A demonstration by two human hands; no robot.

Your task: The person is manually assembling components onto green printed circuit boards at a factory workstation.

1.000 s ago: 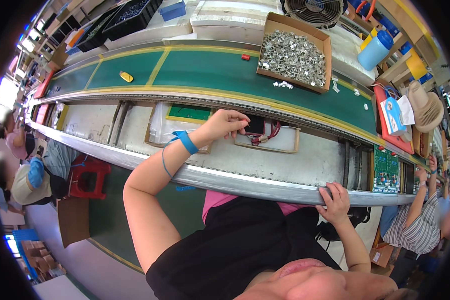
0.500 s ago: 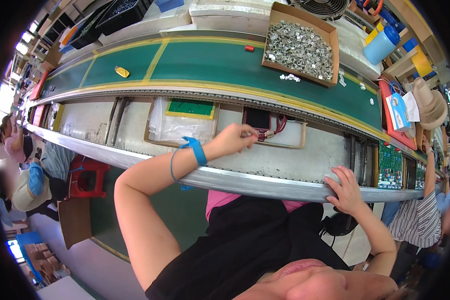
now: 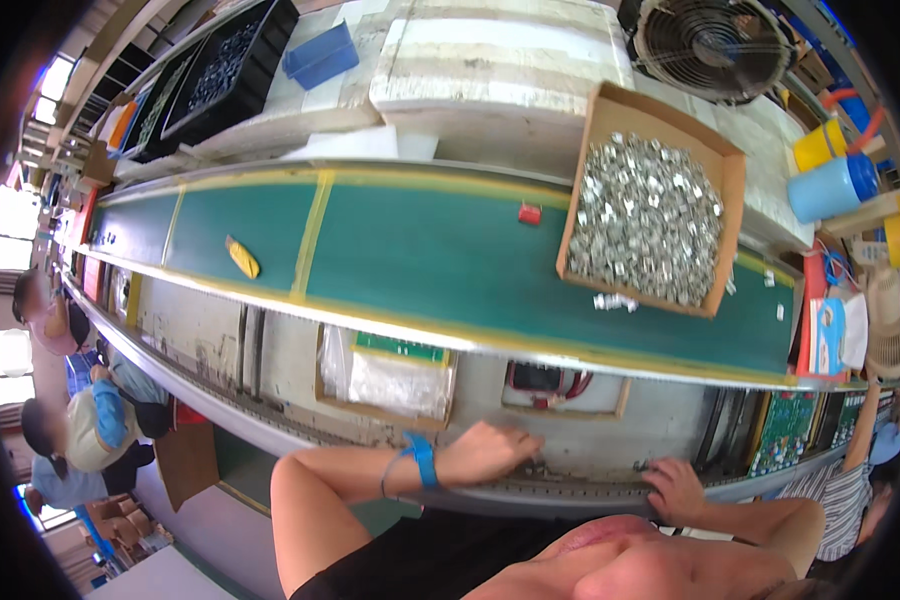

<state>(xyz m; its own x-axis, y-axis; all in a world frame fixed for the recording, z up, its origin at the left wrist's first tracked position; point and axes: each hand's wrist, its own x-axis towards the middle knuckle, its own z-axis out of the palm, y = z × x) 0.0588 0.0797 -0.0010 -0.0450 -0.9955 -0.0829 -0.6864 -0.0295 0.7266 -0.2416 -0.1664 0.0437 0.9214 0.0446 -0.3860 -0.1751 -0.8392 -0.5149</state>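
My left hand (image 3: 490, 452), a blue wrist strap (image 3: 423, 461) around its wrist, hovers by the near metal rail with loosely bent fingers and no object visible in them. My right hand (image 3: 673, 490) rests on the same rail farther right, fingers apart and bent over its edge. Just beyond my left hand, a shallow tray (image 3: 610, 400) holds a dark device with a red edge (image 3: 536, 377) and a red cable. To its left is a cardboard box (image 3: 448, 395) with clear plastic bags (image 3: 395, 385) and a green circuit board (image 3: 400, 347).
Across the line runs a green belt (image 3: 420, 255) carrying a carton of small metal parts (image 3: 650, 220), a red piece (image 3: 530, 214) and a yellow-handled tool (image 3: 242, 259). Populated circuit boards (image 3: 785, 430) sit at right, near a tissue box (image 3: 828, 335). Other people sit along both sides.
My left hand has drawn back from the red cable toward the near rail. My right hand stays on the rail, its fingers more bent. The view has tilted up toward the belt.
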